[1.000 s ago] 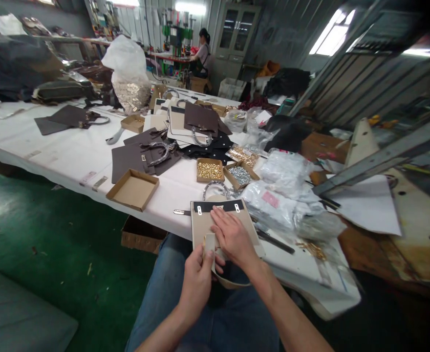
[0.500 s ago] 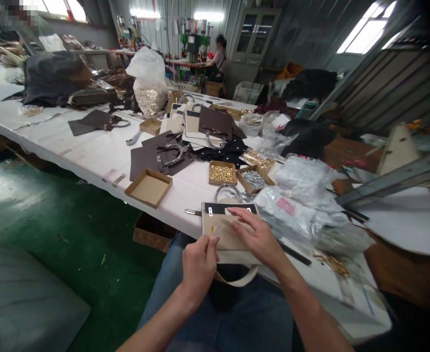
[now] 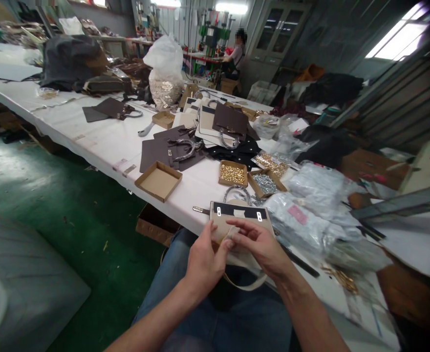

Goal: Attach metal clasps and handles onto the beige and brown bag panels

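Right hand [image 3: 262, 247] draws back, baring the pale patch [image 3: 239, 213] beyond its fingertips, meeting left hand [image 3: 205, 256]! Close fingerwork, apparently; whether they clamp anything, can't tell.

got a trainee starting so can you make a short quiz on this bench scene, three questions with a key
1. True or false: the box of gold pieces sits beside the box of silver pieces.
2. What shows beneath the fingers of the left hand and right hand? a) a grey bin b) a beige panel c) a window
3. How many white pieces show on the black strip across the beige panel?

Key: 1 true; 2 b; 3 two.
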A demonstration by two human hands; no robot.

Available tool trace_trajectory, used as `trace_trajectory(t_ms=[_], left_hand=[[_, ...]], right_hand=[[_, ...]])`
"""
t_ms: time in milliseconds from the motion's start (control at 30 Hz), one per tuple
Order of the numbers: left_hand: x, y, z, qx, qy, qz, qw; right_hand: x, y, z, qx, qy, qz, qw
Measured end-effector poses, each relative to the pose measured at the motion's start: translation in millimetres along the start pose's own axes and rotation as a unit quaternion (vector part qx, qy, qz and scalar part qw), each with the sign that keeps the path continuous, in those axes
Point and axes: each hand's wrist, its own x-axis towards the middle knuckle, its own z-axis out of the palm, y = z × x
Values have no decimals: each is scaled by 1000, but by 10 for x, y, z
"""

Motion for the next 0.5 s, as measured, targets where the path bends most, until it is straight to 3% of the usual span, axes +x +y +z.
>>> trace_trajectory(t_ms=[167,367,500], left_hand=[[74,6,-38,-138,-116,-44,983],[175,-111,51,-138,-35,-118,983],[282,-137,153,-140,-44,-137,980]], right_hand=[[120,-58,23,-48,-3,4,999],[394,-100,-15,-220,54,-66,972],[505,-204,24,-275,53,-84,956]])
